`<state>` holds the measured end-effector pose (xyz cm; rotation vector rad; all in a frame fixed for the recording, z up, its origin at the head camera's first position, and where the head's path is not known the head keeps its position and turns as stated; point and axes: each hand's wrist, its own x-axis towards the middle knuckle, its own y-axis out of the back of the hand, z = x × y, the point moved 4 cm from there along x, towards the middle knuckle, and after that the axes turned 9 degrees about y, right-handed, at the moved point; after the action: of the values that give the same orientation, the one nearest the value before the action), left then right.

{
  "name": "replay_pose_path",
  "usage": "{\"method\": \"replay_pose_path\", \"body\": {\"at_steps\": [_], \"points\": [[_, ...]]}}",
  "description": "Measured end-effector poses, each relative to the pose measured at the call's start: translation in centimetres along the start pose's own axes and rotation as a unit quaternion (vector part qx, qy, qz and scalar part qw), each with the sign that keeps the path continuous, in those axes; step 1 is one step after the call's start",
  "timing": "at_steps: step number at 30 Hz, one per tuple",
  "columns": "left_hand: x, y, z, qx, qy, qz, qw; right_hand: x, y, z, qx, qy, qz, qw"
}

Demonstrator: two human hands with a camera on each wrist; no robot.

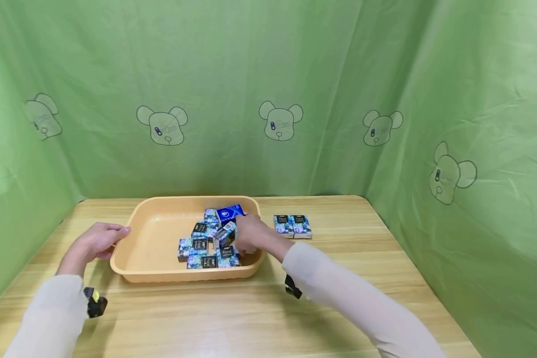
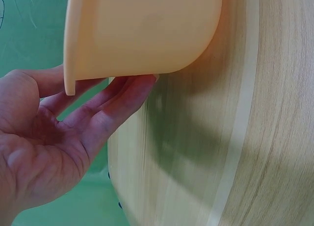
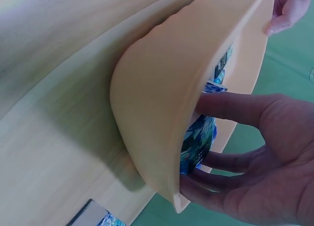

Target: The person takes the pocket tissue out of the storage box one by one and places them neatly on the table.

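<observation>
Gripping the orange tray [image 1: 147, 241] by its rim with our left hand [image 1: 97, 240], we pinched a patterned packet [image 3: 197, 143] inside it with our right hand [image 1: 252, 232].

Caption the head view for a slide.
Left hand holding a peach tray, right hand among its packs, two more packs on the table.

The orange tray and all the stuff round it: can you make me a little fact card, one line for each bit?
Tray: pale orange, on a wooden table
Inside: several patterned packets, one blue packet
Outside: two more patterned packets, side by side, right of the tray
Left hand: holds the tray's left end
Right hand: in the tray, thumb and fingers around a patterned packet
Behind: green curtain with cartoon animal heads
</observation>
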<state>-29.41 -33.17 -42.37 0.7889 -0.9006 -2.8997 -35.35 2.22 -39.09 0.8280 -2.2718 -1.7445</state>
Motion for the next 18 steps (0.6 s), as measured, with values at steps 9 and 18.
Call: {"method": "replay_pose_path", "body": {"at_steps": [9, 18], "points": [[0.1, 0.0, -0.1, -0.001, -0.001, -0.003, 1.0000, -0.9, 1.6, -0.1, 0.015, 0.018, 0.017, 1.000], [0.4, -0.1, -0.2, -0.006, -0.008, -0.005, 0.9999, -1.3, 3.2, 1.1, 0.044, 0.031, 0.044, 0.998]]}}
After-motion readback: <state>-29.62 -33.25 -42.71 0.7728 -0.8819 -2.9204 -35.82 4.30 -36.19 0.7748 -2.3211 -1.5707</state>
